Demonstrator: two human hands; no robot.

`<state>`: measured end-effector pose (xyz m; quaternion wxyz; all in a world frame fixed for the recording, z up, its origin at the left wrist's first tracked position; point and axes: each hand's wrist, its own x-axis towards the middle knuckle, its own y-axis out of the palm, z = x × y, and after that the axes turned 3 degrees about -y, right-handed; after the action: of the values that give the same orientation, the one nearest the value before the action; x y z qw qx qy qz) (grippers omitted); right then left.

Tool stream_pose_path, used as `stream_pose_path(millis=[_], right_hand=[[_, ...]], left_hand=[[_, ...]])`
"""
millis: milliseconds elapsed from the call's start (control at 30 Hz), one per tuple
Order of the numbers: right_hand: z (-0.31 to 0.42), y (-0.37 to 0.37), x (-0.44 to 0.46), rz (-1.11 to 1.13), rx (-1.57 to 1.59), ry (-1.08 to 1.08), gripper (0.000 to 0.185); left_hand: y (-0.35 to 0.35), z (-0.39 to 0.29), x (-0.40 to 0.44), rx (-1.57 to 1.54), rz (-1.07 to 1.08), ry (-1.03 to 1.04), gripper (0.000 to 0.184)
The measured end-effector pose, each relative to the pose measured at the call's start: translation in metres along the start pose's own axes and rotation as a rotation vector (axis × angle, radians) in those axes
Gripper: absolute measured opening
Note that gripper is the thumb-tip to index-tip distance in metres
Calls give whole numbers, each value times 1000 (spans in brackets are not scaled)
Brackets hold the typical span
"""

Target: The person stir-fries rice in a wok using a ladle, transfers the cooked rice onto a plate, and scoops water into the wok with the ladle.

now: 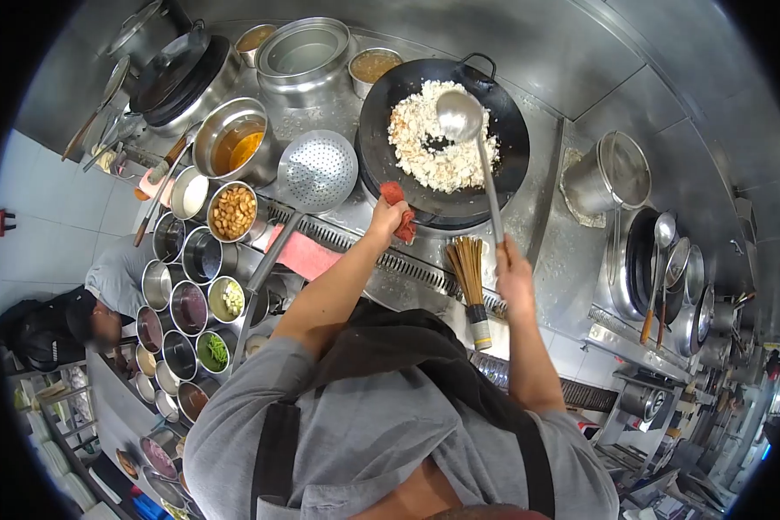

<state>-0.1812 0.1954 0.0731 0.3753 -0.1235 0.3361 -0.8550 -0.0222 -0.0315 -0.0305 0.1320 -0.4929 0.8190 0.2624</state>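
A black wok [511, 143] sits on the stove and holds pale, crumbly food [416, 130] that looks like fried rice. My left hand [385, 218] is closed on a folded red cloth [405, 227] at the wok's near rim, where a handle partly shows. Wrapped round the long handle of a metal ladle [459, 116] is my right hand [515, 276]. The ladle's bowl rests over the food, slightly right of the wok's middle. A bamboo wok brush [469, 286] lies between my forearms, on the stove's near edge.
Left of the wok are a perforated strainer [318, 171], a pot of orange liquid [206, 152] and a container of nuts [234, 212]. Several ingredient containers [180, 354] stand farther left, near another person [117, 277]. A tall strainer pot [585, 182] stands at right.
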Motion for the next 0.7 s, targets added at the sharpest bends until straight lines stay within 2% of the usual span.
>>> stream_pose_path(millis=[33, 67, 167, 267, 333, 400, 467, 533, 600, 667, 700], right_hand=[[16, -13, -1, 39, 126, 78, 45], [24, -24, -2, 29, 125, 75, 45], [20, -36, -19, 144, 512, 243, 50], [1, -14, 14, 210, 391, 367, 50], [13, -10, 31, 185, 320, 338, 49], [33, -17, 26, 120, 158, 183, 47], [34, -20, 12, 131, 185, 208, 46], [7, -8, -1, 187, 475, 213, 45], [-8, -2, 10, 206, 363, 229, 44], [-8, -2, 33, 118, -221, 29, 43], [35, -21, 30, 71, -369, -20, 43]], left_hand=[[0, -5, -2, 16, 22, -13, 22], [4, -11, -1, 26, 48, -22, 22], [3, 4, 13, 10, 11, -11, 23], [-5, 18, 27, 31, 2, 4, 23], [-1, 3, 21, 57, 16, 5, 24], [6, -13, -2, 17, 57, -2, 18], [1, 7, 19, 44, 0, 60, 17], [1, 10, 19, 42, -27, 56, 17], [-2, 8, 18, 54, -2, 36, 18], [-1, 7, 18, 71, 34, 31, 18], [0, 7, 23, 65, 5, 77, 19]])
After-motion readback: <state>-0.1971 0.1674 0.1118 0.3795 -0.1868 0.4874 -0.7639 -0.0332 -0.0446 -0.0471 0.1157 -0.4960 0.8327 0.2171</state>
